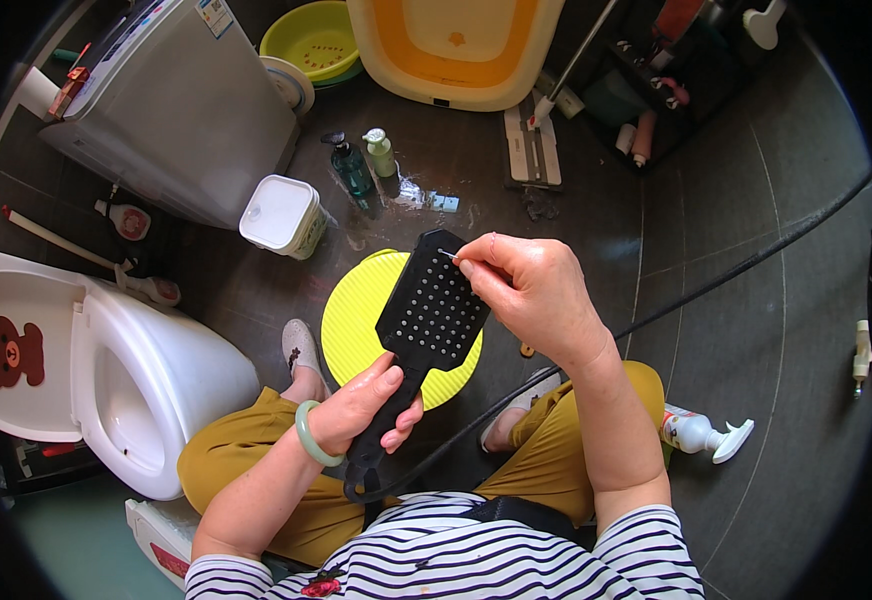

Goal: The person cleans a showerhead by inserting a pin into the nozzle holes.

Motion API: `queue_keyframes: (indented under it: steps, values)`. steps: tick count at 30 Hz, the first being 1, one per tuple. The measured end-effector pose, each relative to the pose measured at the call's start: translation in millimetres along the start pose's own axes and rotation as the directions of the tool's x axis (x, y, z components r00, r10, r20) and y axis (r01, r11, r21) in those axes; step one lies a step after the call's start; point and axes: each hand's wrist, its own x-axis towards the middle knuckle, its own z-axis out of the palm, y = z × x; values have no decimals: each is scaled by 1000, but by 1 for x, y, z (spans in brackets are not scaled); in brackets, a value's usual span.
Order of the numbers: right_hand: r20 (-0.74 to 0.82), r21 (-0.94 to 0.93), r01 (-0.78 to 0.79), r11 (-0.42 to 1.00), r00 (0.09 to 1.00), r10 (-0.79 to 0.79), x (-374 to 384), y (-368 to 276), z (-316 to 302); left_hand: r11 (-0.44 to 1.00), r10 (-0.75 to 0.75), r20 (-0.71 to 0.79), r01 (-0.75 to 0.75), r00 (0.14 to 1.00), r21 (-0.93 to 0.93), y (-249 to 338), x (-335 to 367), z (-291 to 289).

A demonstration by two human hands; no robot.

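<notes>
My left hand (358, 408), a pale green bangle at its wrist, is closed round the handle of a black paddle-shaped shower head (436, 310). The shower head is tilted with its face up, showing rows of small pale nozzles. Over its upper right corner, my right hand (521, 285) pinches a thin pale pin (447, 253). The pin's tip is at the nozzles near the top edge; its other end is hidden by the fingers. A black hose (736, 278) curves from the handle's lower end across my lap to the right.
Below the shower head is a round yellow ribbed lid (351, 310). A white toilet (171, 385) stands at left, a grey washing machine (181, 110) behind it. Ahead are a white-lidded bucket (283, 215), pump bottles (349, 165) and a flat mop (533, 150). A spray bottle (696, 433) lies at right.
</notes>
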Motion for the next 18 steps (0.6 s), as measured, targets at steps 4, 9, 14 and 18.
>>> queue_keyframes:
  steps: [4, 9, 14, 18]
  values:
    - [-7, -13, 21, 1000, 1000, -21, 0, 1, 0, 1000, -6, -19, 7, 1000, 26, 1, 0, 2]
    - [-30, -64, 42, 997, 999, -44, -3, 0, 3, 987, 39, -91, -25, 995, 157, 3, 1, 9]
    - [-64, -232, 110, 967, 990, -128, -4, 3, 8, 944, 80, -189, -13, 979, 331, 1, 4, 9]
    - [-9, -320, 100, 942, 994, -109, -2, 6, 6, 889, 93, -220, 18, 971, 457, -6, 5, 1]
